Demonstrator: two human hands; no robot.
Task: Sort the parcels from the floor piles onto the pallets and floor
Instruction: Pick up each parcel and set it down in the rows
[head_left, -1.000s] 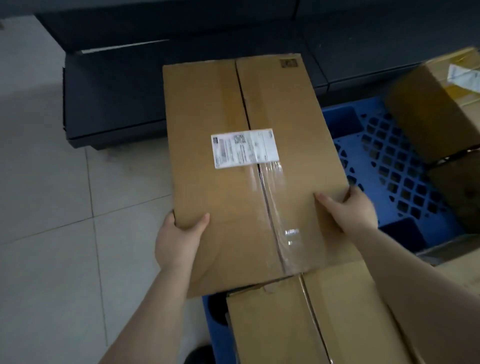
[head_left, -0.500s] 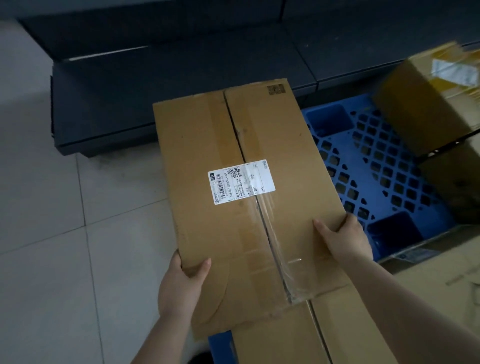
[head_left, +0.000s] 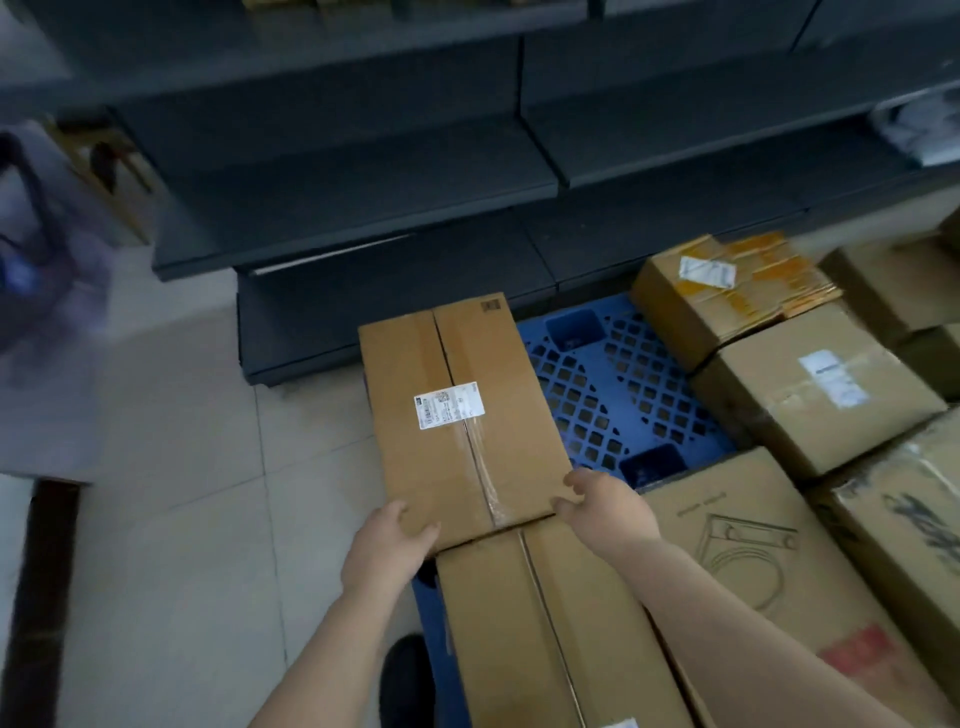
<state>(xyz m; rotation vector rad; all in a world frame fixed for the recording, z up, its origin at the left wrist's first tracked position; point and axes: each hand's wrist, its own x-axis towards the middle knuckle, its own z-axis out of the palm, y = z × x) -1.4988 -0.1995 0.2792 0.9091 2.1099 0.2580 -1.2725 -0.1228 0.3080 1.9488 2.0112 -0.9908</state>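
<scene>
A long brown parcel (head_left: 457, 358) with a white label lies flat at the left edge of the blue pallet (head_left: 597, 384), end to end with another brown box (head_left: 545, 623) nearer to me. My left hand (head_left: 387, 540) holds its near left corner, thumb on top. At the near right corner, my right hand (head_left: 605, 506) grips the parcel with curled fingers.
Several more cardboard boxes (head_left: 815, 384) fill the right side of the pallet, one with a line drawing (head_left: 753, 545) beside my right arm. Dark metal shelving (head_left: 363, 208) runs behind. Pale floor tiles (head_left: 182, 467) spread to the left. My shoe (head_left: 405, 675) is by the pallet's edge.
The parcel has come down and away from me onto the pallet's left edge. Both hands slid back to its near corners.
</scene>
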